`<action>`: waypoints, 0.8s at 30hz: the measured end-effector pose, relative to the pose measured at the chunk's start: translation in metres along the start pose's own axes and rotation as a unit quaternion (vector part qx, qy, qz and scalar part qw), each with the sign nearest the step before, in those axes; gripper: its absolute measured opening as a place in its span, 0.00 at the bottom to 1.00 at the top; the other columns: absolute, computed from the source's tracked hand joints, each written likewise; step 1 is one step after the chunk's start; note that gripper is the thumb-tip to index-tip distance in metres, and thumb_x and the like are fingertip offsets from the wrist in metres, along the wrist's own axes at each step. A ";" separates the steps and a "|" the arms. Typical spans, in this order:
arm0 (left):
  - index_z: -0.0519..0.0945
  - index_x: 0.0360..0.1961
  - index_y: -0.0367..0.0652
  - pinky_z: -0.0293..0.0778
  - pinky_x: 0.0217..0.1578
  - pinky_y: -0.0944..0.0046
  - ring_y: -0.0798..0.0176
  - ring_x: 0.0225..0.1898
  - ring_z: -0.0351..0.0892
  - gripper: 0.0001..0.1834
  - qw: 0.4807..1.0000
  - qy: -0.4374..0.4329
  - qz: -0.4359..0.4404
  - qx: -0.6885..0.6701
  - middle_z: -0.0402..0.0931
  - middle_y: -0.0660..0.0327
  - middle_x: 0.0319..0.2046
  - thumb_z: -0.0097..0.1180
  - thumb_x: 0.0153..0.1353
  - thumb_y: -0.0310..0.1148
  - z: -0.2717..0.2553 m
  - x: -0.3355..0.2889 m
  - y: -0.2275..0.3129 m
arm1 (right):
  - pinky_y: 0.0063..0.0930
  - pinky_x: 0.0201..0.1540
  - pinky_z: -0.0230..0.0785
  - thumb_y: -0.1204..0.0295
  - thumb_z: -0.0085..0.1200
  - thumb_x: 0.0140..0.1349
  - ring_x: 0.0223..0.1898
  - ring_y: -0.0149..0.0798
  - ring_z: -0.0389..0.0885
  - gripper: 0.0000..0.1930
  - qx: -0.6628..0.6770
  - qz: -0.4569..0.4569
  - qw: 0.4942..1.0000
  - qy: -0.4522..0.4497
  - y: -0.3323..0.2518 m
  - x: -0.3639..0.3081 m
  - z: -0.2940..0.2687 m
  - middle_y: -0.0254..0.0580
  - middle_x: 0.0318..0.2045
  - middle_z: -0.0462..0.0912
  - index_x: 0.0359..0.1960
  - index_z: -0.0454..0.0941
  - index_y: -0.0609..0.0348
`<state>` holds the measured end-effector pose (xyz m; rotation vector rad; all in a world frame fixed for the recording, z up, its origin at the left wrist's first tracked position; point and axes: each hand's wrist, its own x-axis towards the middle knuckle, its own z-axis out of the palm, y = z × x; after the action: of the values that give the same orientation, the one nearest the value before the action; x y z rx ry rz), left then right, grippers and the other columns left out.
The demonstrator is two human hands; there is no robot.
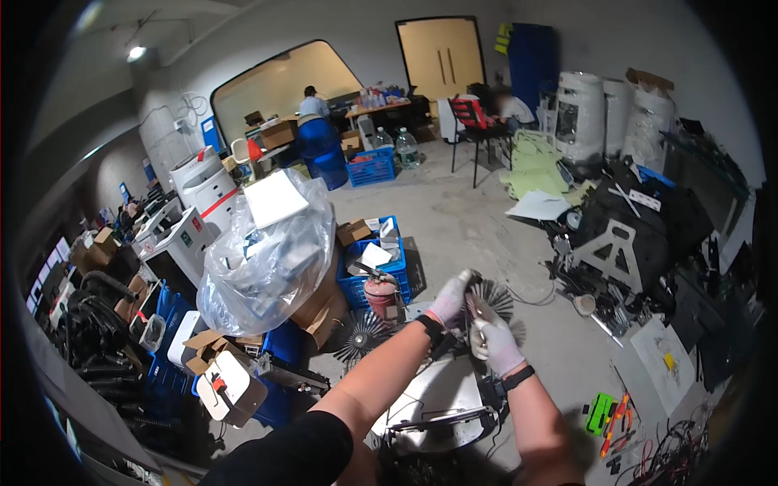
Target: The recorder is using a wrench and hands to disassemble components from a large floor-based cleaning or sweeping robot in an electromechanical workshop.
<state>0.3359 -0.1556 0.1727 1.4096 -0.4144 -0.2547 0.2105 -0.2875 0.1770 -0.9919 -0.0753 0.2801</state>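
My left hand [450,300], in a pale glove, is closed beside a round black bristle brush [493,298]. Close against it, my right hand [497,343], also gloved, has its fingers curled round a narrow part between the two hands. What either hand grips is too small and partly covered to name. Below them sits a machine with a white top cover [433,393] and dark fittings along its near edge. A second round bristle brush [359,338] shows at the machine's left side. My forearms hide part of the machine.
Left of the machine are a red fire extinguisher [381,296], a blue crate [395,263] of boxes and a plastic-wrapped bundle [271,259]. At right lie a green case [600,413], orange-handled tools [619,423] and loose metal parts. Two people sit farther back.
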 end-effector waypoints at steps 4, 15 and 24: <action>0.79 0.47 0.43 0.67 0.38 0.67 0.70 0.34 0.69 0.23 0.997 0.032 -0.022 -0.061 0.78 0.65 0.39 0.35 0.72 0.47 -0.015 0.011 0.005 | 0.20 0.14 0.58 0.71 0.37 0.70 0.12 0.28 0.67 0.16 -0.106 -0.083 0.991 -0.010 -0.007 -0.016 0.013 0.35 0.21 0.76 0.54 0.70 0.60; 0.76 0.47 0.39 0.68 0.42 0.68 0.70 0.38 0.72 0.24 0.999 -0.017 0.026 -0.023 0.77 0.62 0.40 0.34 0.73 0.47 0.011 0.000 -0.004 | 0.46 0.28 0.71 0.56 0.45 0.67 0.27 0.51 0.82 0.14 -0.737 -0.216 0.623 0.148 -0.023 0.019 -0.052 0.50 0.19 0.79 0.37 0.72 0.54; 0.75 0.46 0.41 0.69 0.42 0.68 0.70 0.38 0.73 0.23 1.000 -0.002 -0.001 -0.024 0.76 0.63 0.39 0.34 0.73 0.48 0.013 -0.004 0.005 | 0.50 0.26 0.70 0.56 0.48 0.65 0.24 0.54 0.81 0.14 -0.711 -0.238 0.625 0.219 -0.009 0.039 -0.049 0.49 0.19 0.80 0.40 0.73 0.52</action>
<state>0.3263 -0.1649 0.1788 1.3631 -0.4081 -0.2680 0.2589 -0.3218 0.1555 -2.5504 -0.1088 -0.6903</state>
